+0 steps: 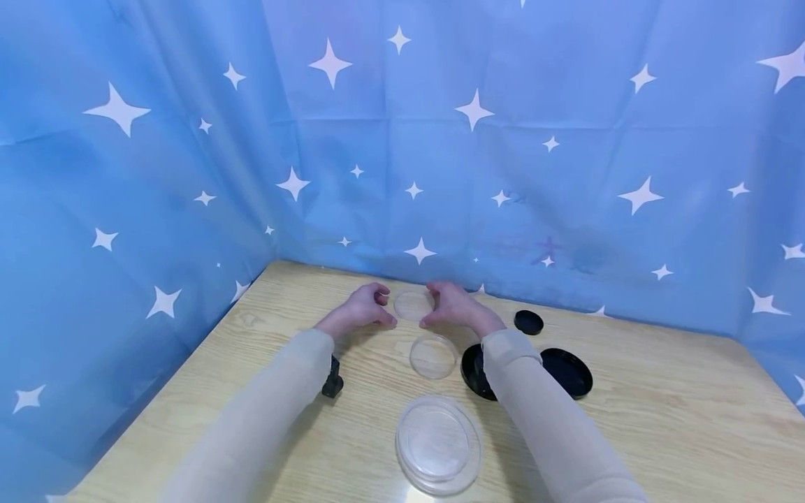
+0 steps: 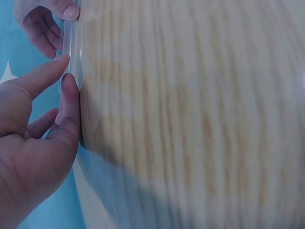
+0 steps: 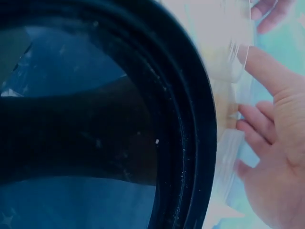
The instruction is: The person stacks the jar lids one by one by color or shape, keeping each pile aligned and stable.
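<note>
Clear dish [image 1: 411,306] located at the far side of the desk [image 1: 666,405], between your hands. Your right hand [image 1: 458,306] grips its rim, thumb and fingers apart around it; your left hand [image 1: 363,307] is loose, holding nothing, just beside the opposite rim. Nearer you: second dish [image 1: 434,357], then larger clear dishes [image 1: 438,445], stacked. Rightward: black dishes [image 1: 568,373]. Behind: starred blue curtain [image 1: 440,161].

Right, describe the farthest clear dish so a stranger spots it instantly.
On the wooden table, look toward the starry blue curtain. There, between left hand and right hand, sits the clear shallow dish. It alone has hands beside it; the other clear dishes lie nearer the camera.
</note>
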A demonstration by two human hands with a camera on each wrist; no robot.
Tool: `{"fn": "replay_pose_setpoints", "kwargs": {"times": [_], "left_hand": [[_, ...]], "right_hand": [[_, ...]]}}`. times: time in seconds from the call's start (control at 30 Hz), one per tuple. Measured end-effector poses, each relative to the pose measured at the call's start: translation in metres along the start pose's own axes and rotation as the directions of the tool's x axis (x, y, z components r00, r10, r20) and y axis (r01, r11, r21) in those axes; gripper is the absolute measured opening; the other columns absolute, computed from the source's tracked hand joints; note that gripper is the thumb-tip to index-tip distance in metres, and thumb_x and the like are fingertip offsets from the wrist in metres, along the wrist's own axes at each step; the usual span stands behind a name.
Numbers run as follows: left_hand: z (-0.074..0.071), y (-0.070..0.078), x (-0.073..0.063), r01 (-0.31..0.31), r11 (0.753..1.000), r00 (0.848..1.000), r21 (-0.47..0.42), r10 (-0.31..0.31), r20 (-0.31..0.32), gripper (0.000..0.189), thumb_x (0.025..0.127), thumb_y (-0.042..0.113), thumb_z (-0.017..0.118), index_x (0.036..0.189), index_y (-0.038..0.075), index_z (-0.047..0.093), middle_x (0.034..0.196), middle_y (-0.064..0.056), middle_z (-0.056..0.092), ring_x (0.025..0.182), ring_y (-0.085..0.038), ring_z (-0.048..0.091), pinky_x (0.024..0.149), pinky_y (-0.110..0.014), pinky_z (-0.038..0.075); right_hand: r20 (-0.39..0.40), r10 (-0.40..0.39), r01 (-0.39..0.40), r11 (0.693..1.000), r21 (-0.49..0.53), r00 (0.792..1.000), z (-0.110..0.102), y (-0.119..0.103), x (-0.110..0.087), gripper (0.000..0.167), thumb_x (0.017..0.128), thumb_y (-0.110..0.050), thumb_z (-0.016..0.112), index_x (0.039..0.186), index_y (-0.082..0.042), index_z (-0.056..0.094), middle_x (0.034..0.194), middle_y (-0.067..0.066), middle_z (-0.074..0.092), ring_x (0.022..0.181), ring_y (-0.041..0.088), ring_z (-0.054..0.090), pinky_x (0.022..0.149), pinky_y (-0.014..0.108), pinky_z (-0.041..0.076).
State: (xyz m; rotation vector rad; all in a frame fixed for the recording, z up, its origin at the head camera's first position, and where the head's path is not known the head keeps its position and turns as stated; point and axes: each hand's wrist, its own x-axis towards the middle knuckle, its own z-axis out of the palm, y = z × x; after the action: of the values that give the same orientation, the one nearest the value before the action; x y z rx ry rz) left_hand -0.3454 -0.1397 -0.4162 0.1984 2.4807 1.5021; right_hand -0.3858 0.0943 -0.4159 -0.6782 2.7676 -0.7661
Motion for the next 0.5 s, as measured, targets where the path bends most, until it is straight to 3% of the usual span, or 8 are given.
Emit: {"fn": "replay_pose_setpoints", "kwargs": {"times": [0.3, 0.5], "left_hand": [[0.0058, -0.0009, 0.0057, -0.016, 0.998, 1.000, 0.054, 0.016, 0.000, 0.065, 0.081, 0.004, 0.083, 0.137, -0.009, 0.053, 0.114, -0.013, 0.059, 0.100, -0.022, 0.057, 0.086, -0.028, 0.053], [0.0079, -0.0021, 0.0072, -0.017, 0.999, 1.000, 0.028, 0.017, 0.022, 0.062, 0.083, 0.003, 0.081, 0.137, -0.009, 0.052, 0.110, -0.012, 0.057, 0.090, -0.017, 0.056, 0.078, -0.024, 0.052]], "right_hand": [[-0.007, -0.045, 0.045, 0.999, -0.029, 0.999, -0.0003, -0.0015, -0.0011, 0.079, 0.080, -0.024, 0.088, 0.142, 0.009, 0.053, 0.122, 0.019, 0.065, 0.115, 0.033, 0.059, 0.103, 0.045, 0.047], [0.014, -0.027, 0.027, 0.999, -0.019, 1.000, -0.0002, -0.0011, -0.0017, 0.073, 0.081, -0.022, 0.087, 0.140, 0.007, 0.056, 0.125, 0.020, 0.064, 0.117, 0.033, 0.059, 0.102, 0.044, 0.048]]}}
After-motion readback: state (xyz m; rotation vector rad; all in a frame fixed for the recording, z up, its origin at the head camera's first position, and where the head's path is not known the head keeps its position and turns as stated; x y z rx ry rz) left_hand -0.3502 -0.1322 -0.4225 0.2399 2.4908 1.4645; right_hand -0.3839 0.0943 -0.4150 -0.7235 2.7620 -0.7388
